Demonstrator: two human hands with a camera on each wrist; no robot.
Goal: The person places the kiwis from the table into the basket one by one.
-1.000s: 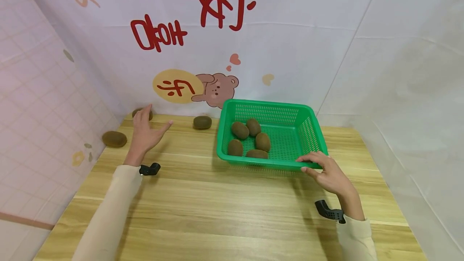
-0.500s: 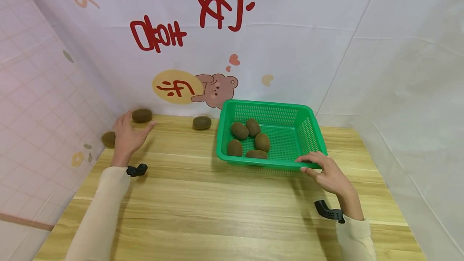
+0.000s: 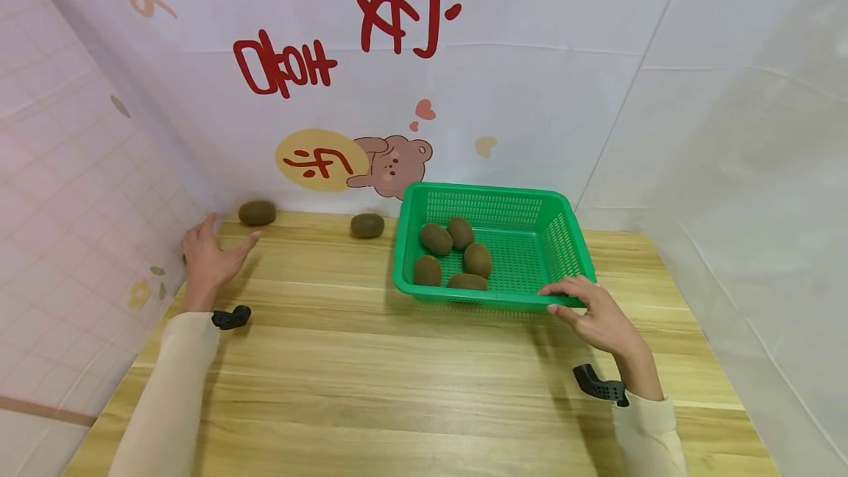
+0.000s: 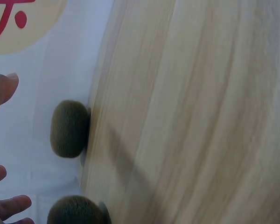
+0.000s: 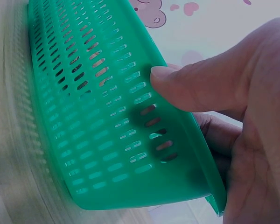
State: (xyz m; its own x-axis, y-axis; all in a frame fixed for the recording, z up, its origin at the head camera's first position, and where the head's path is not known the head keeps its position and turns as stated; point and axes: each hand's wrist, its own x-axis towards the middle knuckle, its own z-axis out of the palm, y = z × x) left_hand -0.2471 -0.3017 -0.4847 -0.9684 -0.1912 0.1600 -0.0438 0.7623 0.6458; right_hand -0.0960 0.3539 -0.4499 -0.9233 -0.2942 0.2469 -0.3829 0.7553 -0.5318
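My left hand (image 3: 210,260) is at the table's left edge, thumb spread from the fingers. It almost wholly hides a brown kiwi in the head view; the left wrist view shows this kiwi (image 4: 75,211) near the fingertips, apparently ungripped. Another kiwi (image 3: 257,213) lies just behind the hand, against the back wall. With my right hand (image 3: 599,319) I grip the front right rim of a green plastic basket (image 3: 530,302), thumb outside and fingers over the inside. Several kiwis (image 3: 478,260) lie in the basket's left half.
One more kiwi (image 3: 367,225) rests by the back wall, left of the basket. White printed cloth (image 3: 517,79) walls in the wooden table (image 3: 397,389) at the back and sides.
My left hand has moved left and a little nearer, past the back kiwi to the leftmost kiwi, which it now covers. The right hand and basket stay put.
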